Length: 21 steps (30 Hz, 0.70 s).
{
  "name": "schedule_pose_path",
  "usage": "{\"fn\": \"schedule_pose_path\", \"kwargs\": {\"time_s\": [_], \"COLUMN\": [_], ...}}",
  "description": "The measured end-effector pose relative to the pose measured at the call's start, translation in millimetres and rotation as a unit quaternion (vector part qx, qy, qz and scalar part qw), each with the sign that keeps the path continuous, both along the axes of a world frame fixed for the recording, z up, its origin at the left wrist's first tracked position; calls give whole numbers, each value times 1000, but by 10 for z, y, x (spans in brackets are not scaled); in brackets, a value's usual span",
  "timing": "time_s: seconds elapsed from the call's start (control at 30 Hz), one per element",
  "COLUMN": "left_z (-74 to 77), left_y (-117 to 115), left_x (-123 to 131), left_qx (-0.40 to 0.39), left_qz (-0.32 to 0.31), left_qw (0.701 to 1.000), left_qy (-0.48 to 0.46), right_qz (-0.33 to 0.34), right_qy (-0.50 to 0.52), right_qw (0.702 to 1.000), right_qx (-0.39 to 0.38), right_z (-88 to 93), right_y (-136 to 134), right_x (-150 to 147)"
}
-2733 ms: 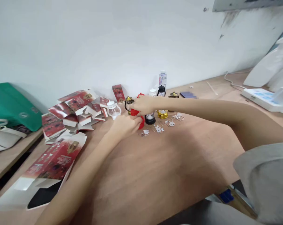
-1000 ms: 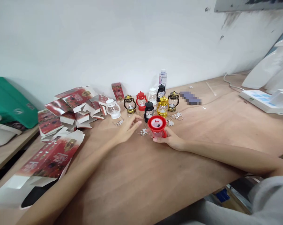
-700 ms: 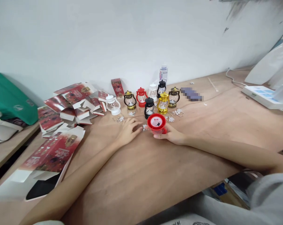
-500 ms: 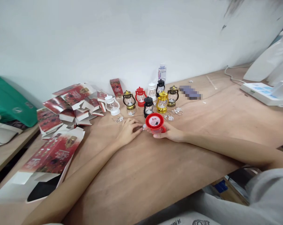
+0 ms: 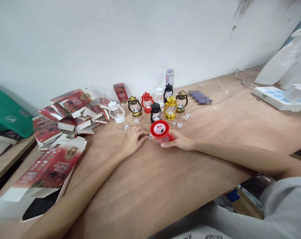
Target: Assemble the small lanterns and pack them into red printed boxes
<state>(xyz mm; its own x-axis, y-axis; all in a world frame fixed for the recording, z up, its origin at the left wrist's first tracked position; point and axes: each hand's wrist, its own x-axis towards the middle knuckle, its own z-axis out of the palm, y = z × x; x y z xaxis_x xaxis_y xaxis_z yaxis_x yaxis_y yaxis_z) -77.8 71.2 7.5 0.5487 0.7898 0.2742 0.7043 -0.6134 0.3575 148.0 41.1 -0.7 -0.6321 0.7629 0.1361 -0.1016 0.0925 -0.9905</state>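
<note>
My right hand (image 5: 178, 142) grips a small red lantern (image 5: 160, 130), tipped so its round base faces me. My left hand (image 5: 133, 141) rests on the wooden table (image 5: 180, 186) just left of it, fingertips pinched on a tiny clear piece (image 5: 149, 136) that I cannot make out well. Behind both hands stand several mini lanterns: white (image 5: 115, 112), black-and-gold (image 5: 134, 106), red (image 5: 146, 102), black (image 5: 155, 112) and gold (image 5: 169, 108). Small clear pieces (image 5: 177, 124) lie in front of them.
Flattened red and white cartons (image 5: 73, 109) are heaped at the left, and a larger one (image 5: 47, 169) lies nearer me. A small bottle (image 5: 169, 77) stands by the wall. A white device (image 5: 280, 98) with a cable sits at the right. A green bag (image 5: 6, 116) is at the far left.
Both hands came back from the lantern group. The right now holds the red lantern base-up near the table; the left slid towards it and closed its fingertips on a small piece.
</note>
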Motion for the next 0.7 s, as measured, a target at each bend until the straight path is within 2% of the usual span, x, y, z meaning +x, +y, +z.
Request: {"fn": "schedule_pose_path", "kwargs": {"time_s": [0.27,0.43,0.6,0.7], "left_z": [6,-5,-15,8], "left_y": [-7,-44,-131,-177], "left_x": [-11,-3,-8,-1], "left_qx": [31,88,109,111], "left_qz": [19,28,7,14], "left_qw": [999,995,994,989], "left_qy": [22,37,-25,-102], "right_qz": [1,0,-1,-15], "right_qy": [1,0,-17,-31], "right_qw": [1000,1000,1000,999], "right_qx": [-7,-7,23,41], "right_z": [44,11,6,-11], "right_y": [-21,-8,-17,-24], "right_x": [5,7,2,-5]}}
